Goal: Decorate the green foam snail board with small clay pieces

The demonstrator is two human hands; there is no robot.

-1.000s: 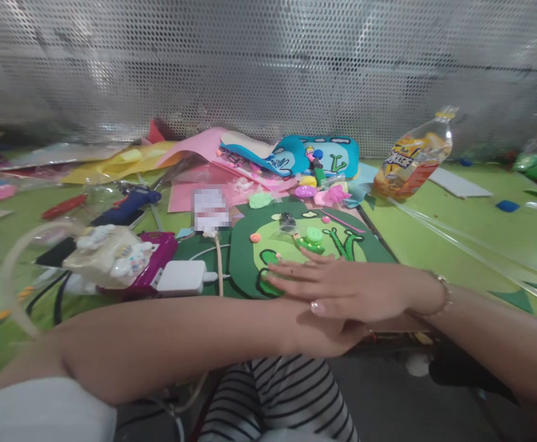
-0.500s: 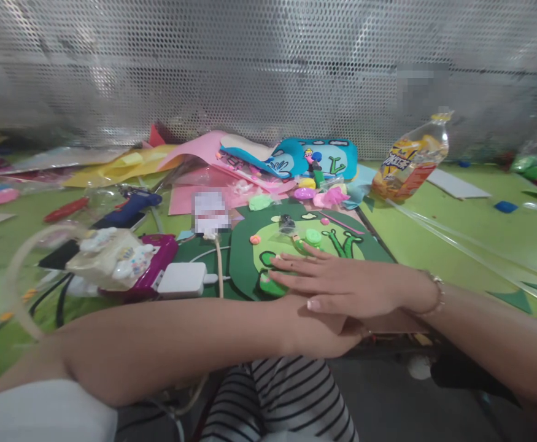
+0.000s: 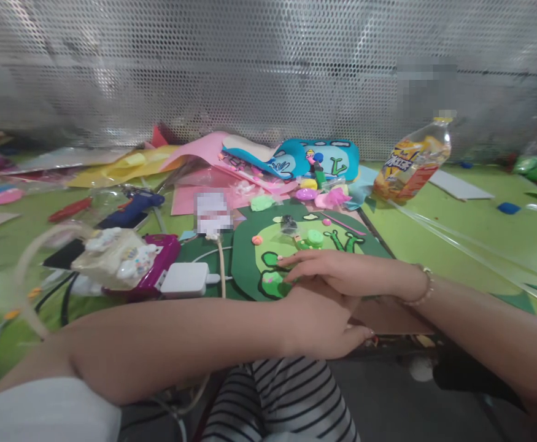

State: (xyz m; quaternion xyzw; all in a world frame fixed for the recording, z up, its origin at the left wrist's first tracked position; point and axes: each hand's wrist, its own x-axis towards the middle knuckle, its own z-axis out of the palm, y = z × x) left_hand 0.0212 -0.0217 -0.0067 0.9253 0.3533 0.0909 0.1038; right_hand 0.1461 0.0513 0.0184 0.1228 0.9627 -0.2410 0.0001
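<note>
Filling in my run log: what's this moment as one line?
right hand: fingertips flat on green felt board | left hand: loosely curled beneath right hand | nothing seen held

Flat dark-green felt panel (image 3: 243,264) with appliqués

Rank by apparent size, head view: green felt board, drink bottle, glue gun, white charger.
1. green felt board
2. drink bottle
3. glue gun and white charger: look alike, charger nearer camera, unranked.
</note>
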